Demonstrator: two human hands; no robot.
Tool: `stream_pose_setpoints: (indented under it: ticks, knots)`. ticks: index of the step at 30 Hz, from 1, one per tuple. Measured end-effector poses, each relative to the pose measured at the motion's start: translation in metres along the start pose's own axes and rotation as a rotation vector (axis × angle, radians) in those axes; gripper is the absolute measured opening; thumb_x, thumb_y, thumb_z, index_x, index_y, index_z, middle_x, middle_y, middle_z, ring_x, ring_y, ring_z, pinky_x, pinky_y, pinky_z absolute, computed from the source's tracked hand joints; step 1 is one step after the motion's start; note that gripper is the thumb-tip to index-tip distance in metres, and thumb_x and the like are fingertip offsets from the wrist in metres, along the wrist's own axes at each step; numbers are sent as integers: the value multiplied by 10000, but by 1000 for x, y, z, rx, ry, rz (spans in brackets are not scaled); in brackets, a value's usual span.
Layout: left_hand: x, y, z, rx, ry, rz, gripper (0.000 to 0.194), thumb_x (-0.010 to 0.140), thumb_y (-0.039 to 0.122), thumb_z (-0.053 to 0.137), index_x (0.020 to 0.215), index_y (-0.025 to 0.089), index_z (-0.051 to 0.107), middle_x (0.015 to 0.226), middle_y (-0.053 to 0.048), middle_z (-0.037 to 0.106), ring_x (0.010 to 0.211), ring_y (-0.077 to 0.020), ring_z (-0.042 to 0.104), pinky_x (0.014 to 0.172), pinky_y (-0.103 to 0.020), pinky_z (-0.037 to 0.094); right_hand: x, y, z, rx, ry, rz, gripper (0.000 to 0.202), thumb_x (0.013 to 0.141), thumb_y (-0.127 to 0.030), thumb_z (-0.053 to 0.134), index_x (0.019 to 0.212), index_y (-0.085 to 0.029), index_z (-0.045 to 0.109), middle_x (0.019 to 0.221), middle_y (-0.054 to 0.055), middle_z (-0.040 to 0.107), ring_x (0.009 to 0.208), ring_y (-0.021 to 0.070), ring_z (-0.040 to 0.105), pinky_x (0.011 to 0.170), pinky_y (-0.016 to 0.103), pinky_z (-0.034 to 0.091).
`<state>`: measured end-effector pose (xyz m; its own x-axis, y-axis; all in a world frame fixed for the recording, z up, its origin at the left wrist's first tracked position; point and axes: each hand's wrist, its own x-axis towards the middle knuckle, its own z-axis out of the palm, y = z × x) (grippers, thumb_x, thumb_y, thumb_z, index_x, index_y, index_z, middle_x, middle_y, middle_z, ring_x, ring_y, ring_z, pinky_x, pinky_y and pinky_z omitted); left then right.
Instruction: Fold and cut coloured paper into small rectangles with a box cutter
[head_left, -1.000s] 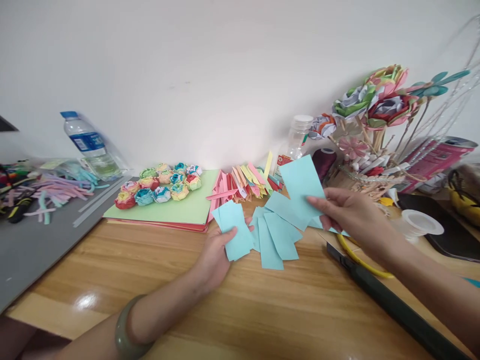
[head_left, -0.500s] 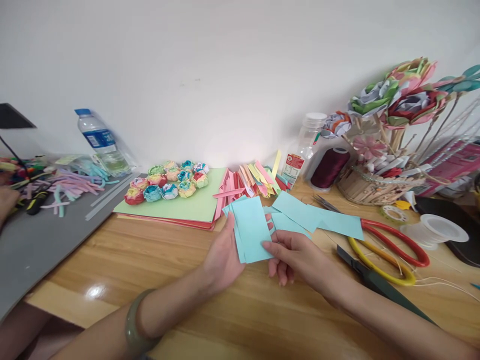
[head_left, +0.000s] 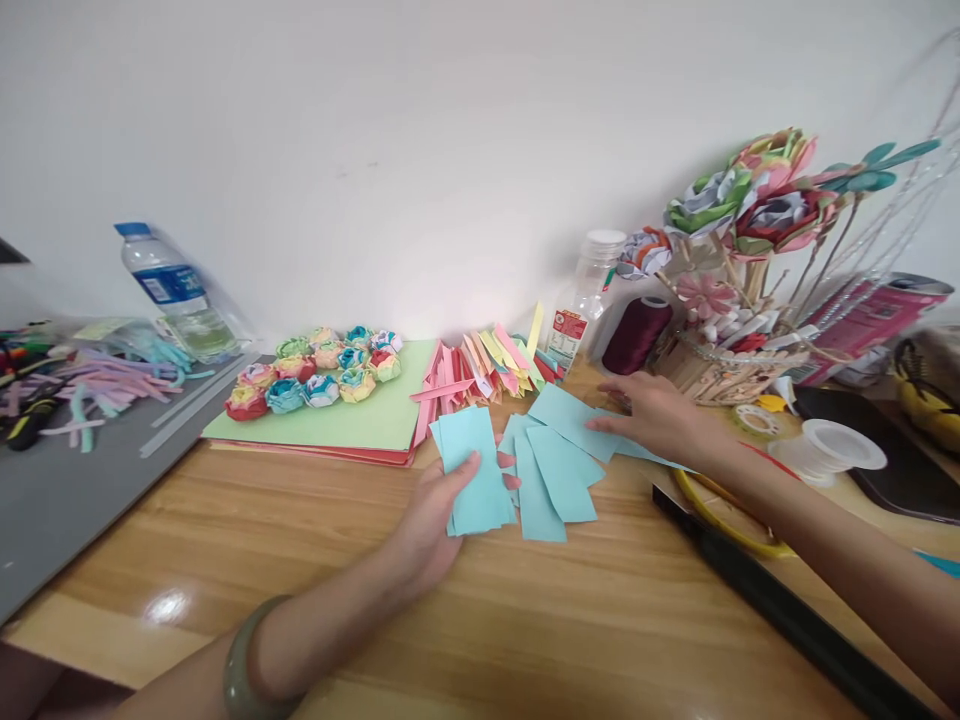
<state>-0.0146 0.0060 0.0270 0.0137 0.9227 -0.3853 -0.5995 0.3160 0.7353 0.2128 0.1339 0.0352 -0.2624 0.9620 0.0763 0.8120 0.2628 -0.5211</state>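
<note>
Left hand [head_left: 431, 510] grasps a small stack of blue paper pieces [head_left: 476, 475] above the bench [head_left: 315, 560]; right hand [head_left: 656, 415], fingers parted, is at the loose blue pieces [head_left: 566, 470].

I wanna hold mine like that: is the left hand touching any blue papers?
Touching. In the head view, the left hand grips some blue papers, thumb on top.

Blue-cap btl [head_left: 171, 290] on L; maroon thread [head_left: 636, 335] nr basket [head_left: 701, 372] w/ paper flwrs [head_left: 780, 215]
</note>
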Motion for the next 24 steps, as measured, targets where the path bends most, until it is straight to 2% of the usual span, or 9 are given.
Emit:
stream_pose_setpoints:
  ticks: [2,5,11,13,15,17,19,22,24]
  knots:
    - [1,0,-1,10,-9,5,219,808,200,638,1018,137,624,879,-72,687,744,-183,666,608,-257,537,6,6,6,14,-19,-39,297,534,-445,678,736,-230,641,834,53,626,892,277,548,778,386,402]
    - [2,0,-4,17,-18,16,306,785,215,669,1080,168,604,913,-64,688,790,-199,666,652,-287,547,7,4,7,69,-2,-54,191,603,-416,631,630,-228,609,746,21,617,757,215,562,691,340,411]
    - [3,0,-4,23,32,19,354,776,232,686,1112,171,597,992,-86,689,913,-223,656,758,-311,540,-9,-18,-46,265,145,7,326,720,-546,559,748,-224,600,708,1,602,638,152,536,601,296,412]
    - [3,0,-3,30,30,37,362,779,264,687,1117,173,594,999,-85,688,953,-228,646,767,-300,535,-20,-32,-55,472,200,48,325,704,-536,605,811,-230,592,772,3,622,665,141,548,614,281,435]
    - [3,-2,-3,34,21,73,380,781,319,685,1121,178,591,986,-79,690,972,-234,638,759,-296,536,-32,-49,-46,652,129,103,312,669,-516,656,771,-233,572,744,-2,610,640,131,545,587,268,447]
    - [3,-4,-3,25,10,110,404,777,374,680,1122,184,589,988,-77,689,982,-241,634,753,-298,538,-44,-66,-19,674,-112,110,307,705,-529,606,714,-234,523,689,-7,580,612,128,547,556,263,455]
    - [1,-6,-2,14,-14,107,424,762,396,688,1116,181,594,1008,-82,686,986,-251,633,761,-308,541,-56,-81,16,643,-278,107,312,730,-518,567,654,-226,487,587,-14,552,535,135,550,486,269,447]
    - [-2,-6,-1,52,-43,40,432,722,326,734,1102,162,608,1019,-99,687,978,-270,637,786,-337,543,-66,-95,52,535,-401,48,338,775,-459,530,558,-220,431,491,-32,516,476,125,539,460,254,405]
    - [-3,-5,0,81,8,22,395,734,282,724,1088,147,613,1003,-107,691,958,-269,646,784,-344,546,-67,-95,52,422,-432,-23,378,786,-467,524,515,-214,453,492,-30,536,491,122,543,499,256,394]
